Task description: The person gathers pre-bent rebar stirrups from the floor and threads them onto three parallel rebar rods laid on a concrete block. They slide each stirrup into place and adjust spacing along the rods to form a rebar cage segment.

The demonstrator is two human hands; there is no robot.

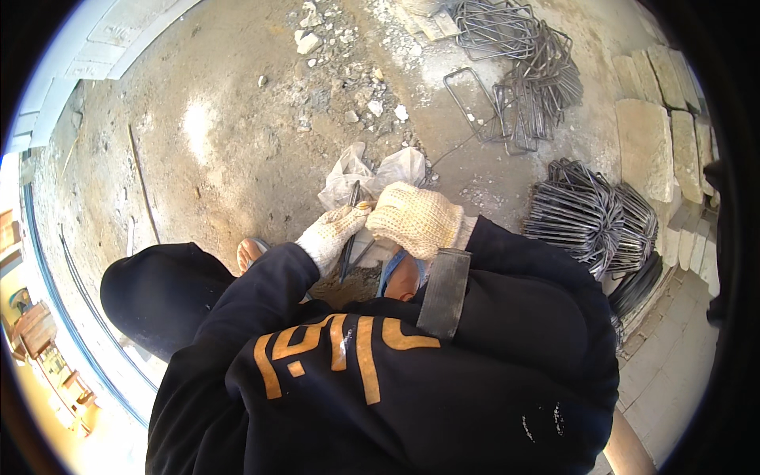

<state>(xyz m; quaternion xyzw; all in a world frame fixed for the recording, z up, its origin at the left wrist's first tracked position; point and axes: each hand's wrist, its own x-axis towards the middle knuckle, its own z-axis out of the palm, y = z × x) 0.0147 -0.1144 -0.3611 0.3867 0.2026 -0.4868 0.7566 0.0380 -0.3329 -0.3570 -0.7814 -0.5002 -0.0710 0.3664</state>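
A slender, dark metal piece point(347, 260) sits between two gloved hands, at about three o'clock from the left and nine o'clock from the right. It is tilted slightly, one end pointing to twelve o'clock beyond the fingers, the other toward six. The left hand point(328, 239), in an off-white knitted glove, grasps it with fingers and thumb closed around its middle. The right hand point(416, 218), in a cream knitted glove, is curled with its back upward, close to the left fingertips; whether it grips anything underneath, I cannot tell.

Just beyond the hands, at twelve o'clock, a crumpled, translucent white plastic bag point(346, 179) lies on the dusty grey-brown ground point(214, 174). Below the right hand, at six o'clock, is a foot in a blue strapped sandal point(385, 273).

Farther out, at three o'clock, stands a dense bundle of dark bent steel bars point(574, 212). At one o'clock lies a loose heap of rectangular dark steel loops point(514, 67), with stacked pale stone-like slabs point(645, 142) at two o'clock. Broken whitish rubble point(309, 41) is scattered between eleven and twelve o'clock.
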